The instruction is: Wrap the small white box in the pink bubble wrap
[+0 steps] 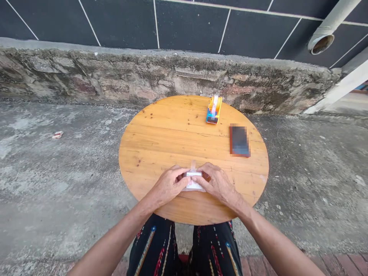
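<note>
A small white packet in clear plastic wrap lies near the front of the round wooden table. A short strip of clear tape sticks out from its far edge. My left hand grips the packet's left side, thumb on top and fingers curled at the far edge. From the right, my right hand holds the same packet, its thumb pressed on the upper face and its fingers bent round the far corner. Parts of the packet are hidden under both thumbs.
On the round wooden table, a yellow and blue tape dispenser stands at the back. A dark phone-like object with an orange edge lies at the right. Behind runs a low stone wall. A pipe juts out at upper right.
</note>
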A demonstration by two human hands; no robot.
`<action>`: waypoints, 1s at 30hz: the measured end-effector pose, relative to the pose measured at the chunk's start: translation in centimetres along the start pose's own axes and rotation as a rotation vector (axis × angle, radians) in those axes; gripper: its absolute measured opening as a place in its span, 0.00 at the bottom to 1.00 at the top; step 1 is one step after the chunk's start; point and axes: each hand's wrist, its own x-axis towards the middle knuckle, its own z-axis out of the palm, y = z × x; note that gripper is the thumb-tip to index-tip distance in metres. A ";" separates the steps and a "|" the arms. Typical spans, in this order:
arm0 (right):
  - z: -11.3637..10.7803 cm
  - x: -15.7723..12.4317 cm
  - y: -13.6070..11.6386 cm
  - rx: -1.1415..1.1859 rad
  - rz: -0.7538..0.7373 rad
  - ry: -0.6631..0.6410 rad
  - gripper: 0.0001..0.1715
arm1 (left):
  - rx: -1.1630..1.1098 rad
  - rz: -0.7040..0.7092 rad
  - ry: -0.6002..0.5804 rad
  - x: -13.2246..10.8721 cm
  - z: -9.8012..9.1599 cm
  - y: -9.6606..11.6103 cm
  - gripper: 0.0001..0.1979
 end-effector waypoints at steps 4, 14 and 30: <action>0.6 -1.0 -0.3 -0.024 0.037 0.046 0.16 | 0.057 0.035 0.233 -1.5 1.9 0.2 0.17; -1.1 -0.9 0.8 0.186 0.052 -0.030 0.18 | 0.102 0.301 0.503 -2.6 5.2 -0.2 0.12; -0.5 6.2 4.2 0.520 0.279 -0.277 0.22 | 0.012 0.329 0.592 -2.4 6.1 -0.7 0.16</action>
